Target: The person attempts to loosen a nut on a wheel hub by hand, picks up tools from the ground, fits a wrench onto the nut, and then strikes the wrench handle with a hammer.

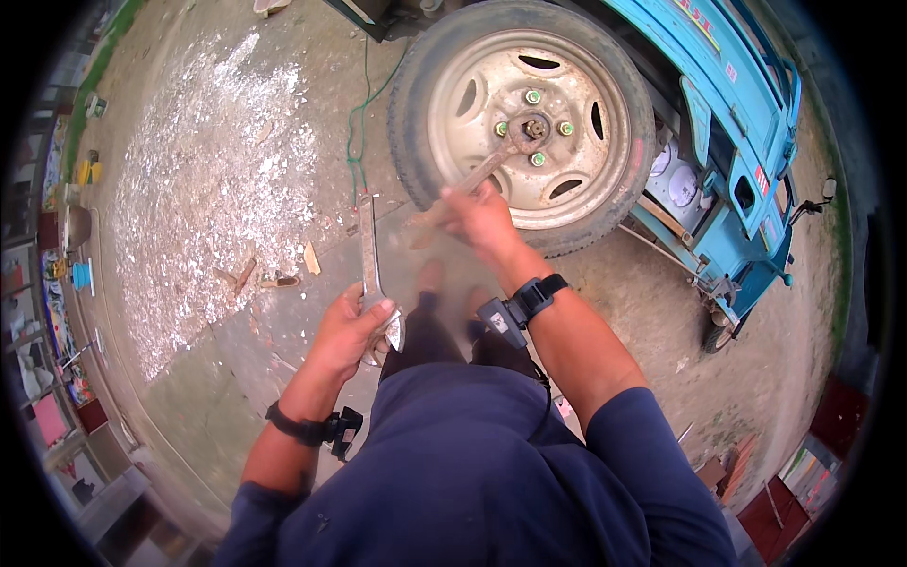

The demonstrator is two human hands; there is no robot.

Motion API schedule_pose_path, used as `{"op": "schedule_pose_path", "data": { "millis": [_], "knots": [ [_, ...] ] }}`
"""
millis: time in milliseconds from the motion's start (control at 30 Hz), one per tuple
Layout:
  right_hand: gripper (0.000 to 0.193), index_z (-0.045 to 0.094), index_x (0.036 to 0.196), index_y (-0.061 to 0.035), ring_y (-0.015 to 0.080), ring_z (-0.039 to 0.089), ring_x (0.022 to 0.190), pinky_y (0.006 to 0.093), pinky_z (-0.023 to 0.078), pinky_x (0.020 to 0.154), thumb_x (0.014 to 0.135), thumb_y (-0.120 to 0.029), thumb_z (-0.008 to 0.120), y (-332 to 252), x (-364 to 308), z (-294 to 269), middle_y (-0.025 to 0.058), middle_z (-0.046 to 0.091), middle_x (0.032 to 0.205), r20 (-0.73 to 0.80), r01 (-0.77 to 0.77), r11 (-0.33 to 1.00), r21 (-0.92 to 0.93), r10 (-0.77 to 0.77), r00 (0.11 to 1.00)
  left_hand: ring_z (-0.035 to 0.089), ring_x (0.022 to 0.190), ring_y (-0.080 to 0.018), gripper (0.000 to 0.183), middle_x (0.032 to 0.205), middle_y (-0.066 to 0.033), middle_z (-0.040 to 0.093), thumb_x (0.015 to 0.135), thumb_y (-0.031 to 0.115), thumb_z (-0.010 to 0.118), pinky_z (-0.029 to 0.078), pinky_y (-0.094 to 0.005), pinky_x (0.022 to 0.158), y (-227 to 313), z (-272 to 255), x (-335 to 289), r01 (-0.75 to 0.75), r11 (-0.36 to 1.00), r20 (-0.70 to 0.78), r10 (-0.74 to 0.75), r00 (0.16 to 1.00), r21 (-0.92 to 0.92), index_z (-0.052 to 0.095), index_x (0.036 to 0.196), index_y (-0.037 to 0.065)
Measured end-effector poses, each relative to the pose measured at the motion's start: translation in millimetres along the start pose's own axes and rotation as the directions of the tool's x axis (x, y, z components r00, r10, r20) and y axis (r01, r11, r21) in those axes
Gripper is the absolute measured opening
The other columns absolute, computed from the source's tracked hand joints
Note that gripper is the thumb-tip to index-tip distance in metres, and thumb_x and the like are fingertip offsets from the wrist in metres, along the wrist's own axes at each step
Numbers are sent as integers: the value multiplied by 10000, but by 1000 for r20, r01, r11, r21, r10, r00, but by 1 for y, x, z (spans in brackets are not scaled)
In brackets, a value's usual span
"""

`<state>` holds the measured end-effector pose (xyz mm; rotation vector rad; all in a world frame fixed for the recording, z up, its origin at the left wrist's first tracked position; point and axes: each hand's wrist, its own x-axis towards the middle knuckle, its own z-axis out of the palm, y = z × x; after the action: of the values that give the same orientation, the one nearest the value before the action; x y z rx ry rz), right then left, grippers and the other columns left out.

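Observation:
My left hand (350,331) is wrapped round a steel wrench (368,250) that points away from me; its jaw end shows below my thumb. My right hand (480,215) grips the handle of a long rusty wrench (489,164), somewhat blurred. The far end of this tool sits at the hub nut (535,127) in the middle of a large wheel (576,90). Several green-marked lug nuts (533,96) surround the hub on the beige, rust-stained rim. A black tyre (413,123) encircles the rim.
A blue three-wheeled vehicle (746,113) stands at the right, beside the wheel. Left of me, white flakes (217,189) cover the ground, with wood scraps (248,274) among them. A green cord (353,142) runs along the ground near the tyre. Shelves with goods line the far left.

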<state>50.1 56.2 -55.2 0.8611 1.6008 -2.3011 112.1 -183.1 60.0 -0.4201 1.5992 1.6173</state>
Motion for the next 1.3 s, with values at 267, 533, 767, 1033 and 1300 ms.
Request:
{"op": "schedule_pose_path", "data": {
  "millis": [267, 533, 767, 1033, 1300],
  "knots": [
    [413, 566, 1211, 5, 211, 677, 889, 357, 573, 731, 911, -220, 739, 22, -13, -14, 114, 665, 1002, 152, 119, 979, -166, -93, 984, 655, 662, -110, 401, 884, -51, 690, 964, 204, 696, 530, -233, 519, -3, -5, 9, 25, 999, 5, -24, 1000, -43, 545, 1276, 1],
    [219, 593, 1185, -65, 85, 604, 743, 269, 506, 673, 981, -131, 639, -9, -67, -85, -12, 618, 839, 218, 54, 943, -328, 20, 976, 641, 699, -120, 363, 861, -62, 634, 963, 283, 706, 543, -261, 557, -15, -23, 16, -259, 944, -160, 293, 943, 202, 537, 1118, 1],
    [154, 637, 1113, -74, 74, 543, 604, 252, 433, 512, 991, -168, 635, -4, -116, -128, -28, 558, 767, 131, 43, 850, -525, 31, 991, 636, 662, -111, 321, 797, -57, 614, 970, 283, 699, 516, -259, 452, -4, -26, 21, -216, 946, -136, 254, 958, 241, 525, 1031, 20],
    [255, 658, 1147, -44, 107, 573, 604, 288, 442, 489, 973, -230, 647, -4, -145, -140, 8, 587, 739, -34, -176, 827, -534, 188, 982, 645, 623, -106, 253, 846, -46, 653, 969, 186, 669, 485, -241, 427, 5, -12, 17, -146, 946, -53, 168, 984, 289, 539, 1141, 53],
    [226, 660, 1109, -32, 108, 609, 626, 288, 471, 507, 967, -207, 641, -10, -155, -151, 24, 604, 754, -2, -257, 769, -586, 316, 949, 681, 838, -143, 210, 955, -76, 693, 999, 170, 639, 569, -302, 722, 5, -10, 22, -273, 928, 68, 265, 962, 252, 555, 1137, 36]
  ]
}}
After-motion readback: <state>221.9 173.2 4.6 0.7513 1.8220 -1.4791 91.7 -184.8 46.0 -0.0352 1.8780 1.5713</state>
